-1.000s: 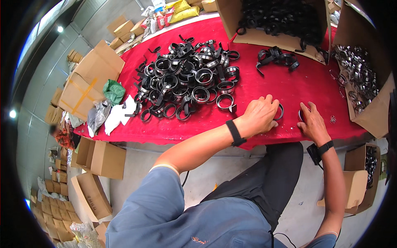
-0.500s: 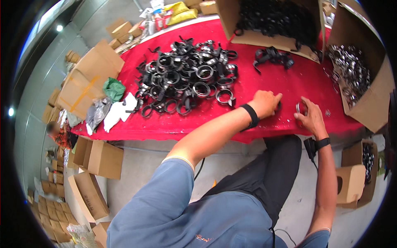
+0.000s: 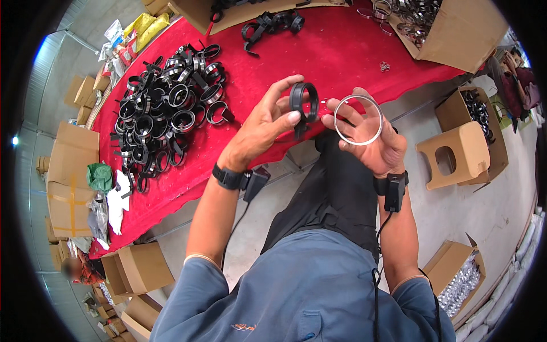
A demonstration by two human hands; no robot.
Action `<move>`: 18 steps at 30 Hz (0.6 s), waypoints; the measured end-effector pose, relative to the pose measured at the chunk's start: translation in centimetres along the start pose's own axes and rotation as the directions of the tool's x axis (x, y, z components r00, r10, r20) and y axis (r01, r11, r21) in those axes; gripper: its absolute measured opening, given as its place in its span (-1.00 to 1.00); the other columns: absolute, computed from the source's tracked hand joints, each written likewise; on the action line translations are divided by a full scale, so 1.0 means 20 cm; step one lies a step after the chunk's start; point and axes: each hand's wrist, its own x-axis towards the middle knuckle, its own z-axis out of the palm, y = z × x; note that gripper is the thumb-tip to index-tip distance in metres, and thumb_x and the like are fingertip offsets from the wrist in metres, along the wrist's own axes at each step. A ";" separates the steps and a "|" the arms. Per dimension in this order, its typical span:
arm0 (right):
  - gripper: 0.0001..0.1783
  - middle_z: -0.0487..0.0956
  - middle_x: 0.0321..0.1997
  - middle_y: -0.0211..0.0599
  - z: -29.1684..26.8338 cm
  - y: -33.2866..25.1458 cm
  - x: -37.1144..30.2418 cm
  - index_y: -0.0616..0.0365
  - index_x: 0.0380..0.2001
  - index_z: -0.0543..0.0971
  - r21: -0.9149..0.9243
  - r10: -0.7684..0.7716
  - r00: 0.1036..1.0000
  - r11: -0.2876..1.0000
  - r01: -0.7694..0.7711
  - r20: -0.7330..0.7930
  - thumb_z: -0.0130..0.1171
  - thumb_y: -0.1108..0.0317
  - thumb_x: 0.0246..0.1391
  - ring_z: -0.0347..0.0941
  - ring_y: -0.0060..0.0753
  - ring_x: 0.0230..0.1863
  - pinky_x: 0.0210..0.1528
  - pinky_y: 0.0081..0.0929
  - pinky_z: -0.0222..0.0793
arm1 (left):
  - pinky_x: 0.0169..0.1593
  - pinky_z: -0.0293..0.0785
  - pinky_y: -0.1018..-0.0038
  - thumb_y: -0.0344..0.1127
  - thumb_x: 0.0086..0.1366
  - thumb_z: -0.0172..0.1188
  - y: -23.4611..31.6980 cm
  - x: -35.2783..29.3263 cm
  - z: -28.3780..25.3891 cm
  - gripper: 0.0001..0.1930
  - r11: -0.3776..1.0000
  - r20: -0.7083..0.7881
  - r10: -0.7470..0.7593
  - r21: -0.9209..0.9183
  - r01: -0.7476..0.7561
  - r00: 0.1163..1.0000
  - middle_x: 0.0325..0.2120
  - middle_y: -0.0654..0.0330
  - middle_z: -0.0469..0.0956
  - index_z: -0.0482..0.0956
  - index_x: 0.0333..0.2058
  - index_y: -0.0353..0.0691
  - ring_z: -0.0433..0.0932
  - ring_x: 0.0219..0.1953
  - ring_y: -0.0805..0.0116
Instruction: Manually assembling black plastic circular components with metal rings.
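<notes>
a black ring (image 3: 296, 101) is clamped between the thumb and fingers of the left hand (image 3: 261, 124), just in front of the body. just beside it, a thin silver ring (image 3: 335, 121) is held in the right hand (image 3: 378, 150), its palm turned up and its fingers loosely spread behind the ring; where the thumb presses cannot be told. the two rings are held apart, and no silver is made out inside the black one, so work on this pair is judged unfinished. beyond the left hand and to its left, a large pile of black rings (image 3: 165, 94) is heaped on the red cloth (image 3: 325, 54); silver bands are seen inside many, and these are judged done, though buried ones cannot be checked. past both hands, a small black cluster (image 3: 268, 25) is laid out; whether silver is set in it cannot be told. farther off, black pieces are partly shown at a cardboard box (image 3: 191, 10), and beyond the right hand loose silver rings (image 3: 419, 17) are heaped in a second box (image 3: 464, 37), so plenty is judged left
</notes>
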 end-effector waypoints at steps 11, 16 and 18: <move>-0.23 0.29 0.54 0.36 0.12 0.00 -0.07 0.08 0.54 0.22 -0.180 -0.062 0.987 0.983 0.035 -0.151 0.25 0.07 0.43 0.22 0.37 0.58 0.50 0.30 0.35 | 0.35 0.53 -0.04 -0.08 0.41 0.42 -0.02 -0.13 0.07 -0.02 0.908 0.040 0.007 -0.420 0.011 0.999 0.42 -0.30 0.32 -0.03 0.58 -0.14 0.60 0.27 -0.24; -0.31 0.37 0.47 0.36 0.16 0.00 -0.07 0.13 0.53 0.21 -0.063 -0.099 0.951 0.994 0.084 -0.292 0.06 0.03 0.54 0.33 0.35 0.51 0.43 0.18 0.47 | 0.33 0.56 -0.01 -0.07 0.42 0.42 -0.03 -0.15 0.08 -0.02 0.907 0.032 -0.044 -0.418 0.053 0.999 0.36 -0.29 0.41 -0.04 0.58 -0.14 0.63 0.23 -0.25; -0.33 0.40 0.45 0.37 0.14 -0.01 -0.09 0.14 0.53 0.19 0.054 -0.048 0.920 0.996 0.075 -0.390 -0.02 0.01 0.58 0.38 0.34 0.48 0.37 0.11 0.55 | 0.32 0.57 0.00 -0.07 0.42 0.42 -0.04 -0.15 0.08 -0.03 0.874 0.046 -0.080 -0.477 0.092 0.996 0.34 -0.27 0.43 -0.03 0.57 -0.15 0.64 0.22 -0.26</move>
